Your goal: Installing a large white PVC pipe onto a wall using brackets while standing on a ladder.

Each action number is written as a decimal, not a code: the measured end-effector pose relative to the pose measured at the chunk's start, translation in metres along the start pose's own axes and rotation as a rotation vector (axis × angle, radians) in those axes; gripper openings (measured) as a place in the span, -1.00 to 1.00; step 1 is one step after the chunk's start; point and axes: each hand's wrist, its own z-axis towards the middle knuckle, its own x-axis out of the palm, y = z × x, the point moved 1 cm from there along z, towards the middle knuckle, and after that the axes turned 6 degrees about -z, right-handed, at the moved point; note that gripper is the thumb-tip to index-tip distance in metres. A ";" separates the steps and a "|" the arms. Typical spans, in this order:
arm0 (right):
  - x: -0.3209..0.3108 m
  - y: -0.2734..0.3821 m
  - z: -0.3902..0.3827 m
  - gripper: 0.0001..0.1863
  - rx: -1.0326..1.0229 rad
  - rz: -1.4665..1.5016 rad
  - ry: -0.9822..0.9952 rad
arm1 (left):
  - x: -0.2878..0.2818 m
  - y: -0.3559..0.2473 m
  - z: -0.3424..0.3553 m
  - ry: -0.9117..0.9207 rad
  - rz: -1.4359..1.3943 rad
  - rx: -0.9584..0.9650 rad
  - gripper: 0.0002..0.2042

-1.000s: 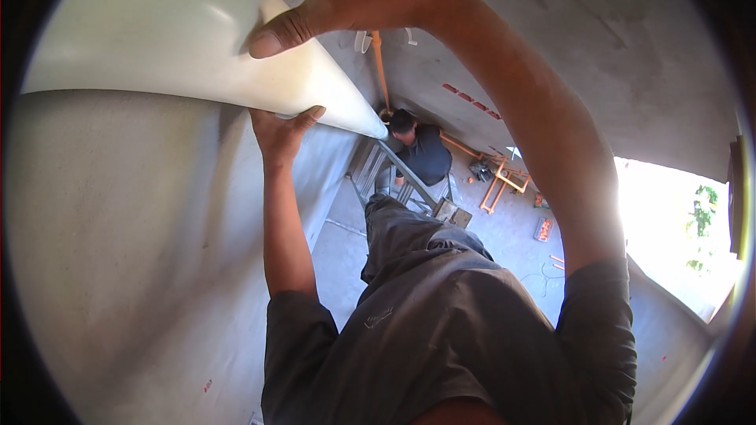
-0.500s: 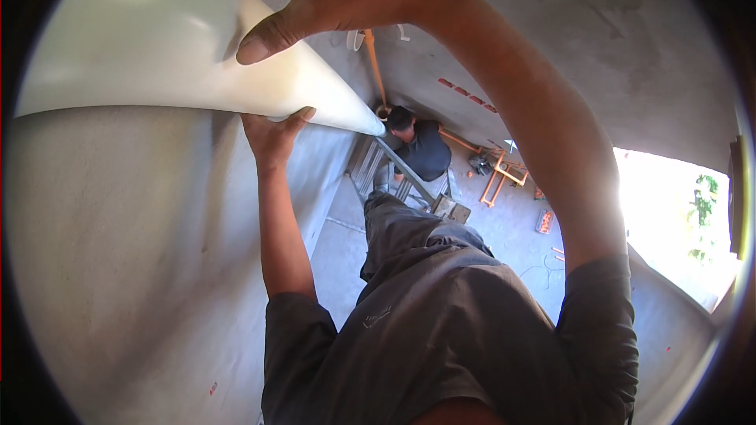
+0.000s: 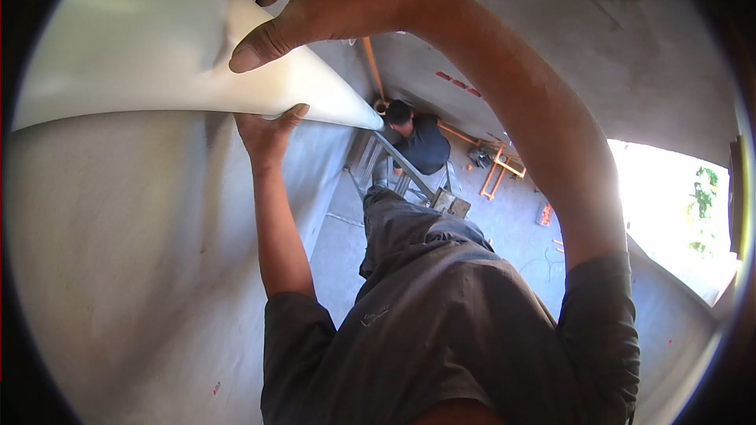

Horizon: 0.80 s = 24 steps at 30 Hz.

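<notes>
A thick white pipe point(image 3: 165, 55) runs from the upper left toward the corner below, seeming to narrow with distance. From its underside my left hand point(image 3: 266, 138) supports it, the thumb up against its surface and the fingers hidden behind it. My right hand point(image 3: 291, 12) curves over its upper side, with the thumb resting on the pipe and the fingers bent around the far edge. The right arm arches across the upper part of the view. The pipe's far end lies near a crouching person point(image 3: 421, 142) below.
Under me is a metal ladder point(image 3: 409, 169) by the wall corner. A thin orange pipe point(image 3: 373, 67) runs along that corner. On the floor are orange pipe pieces point(image 3: 500, 169) and a red-and-white item point(image 3: 545, 214). A bright window opening point(image 3: 669, 205) is at right; a grey wall point(image 3: 118, 267) stands left.
Both my hands have shifted slightly left in the view, still on the pipe. The right hand sits a little lower. The crouching person appears slightly higher in the view.
</notes>
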 end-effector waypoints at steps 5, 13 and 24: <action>0.000 0.001 -0.005 -0.02 0.022 -0.004 0.000 | 0.000 0.001 -0.001 -0.023 -0.021 -0.047 -0.11; 0.019 -0.019 0.001 0.06 0.034 -0.186 -0.139 | -0.003 0.005 -0.002 0.024 -0.045 -0.053 -0.19; 0.018 -0.023 0.006 0.07 0.009 -0.190 -0.158 | -0.007 0.007 0.002 0.031 -0.037 -0.048 -0.18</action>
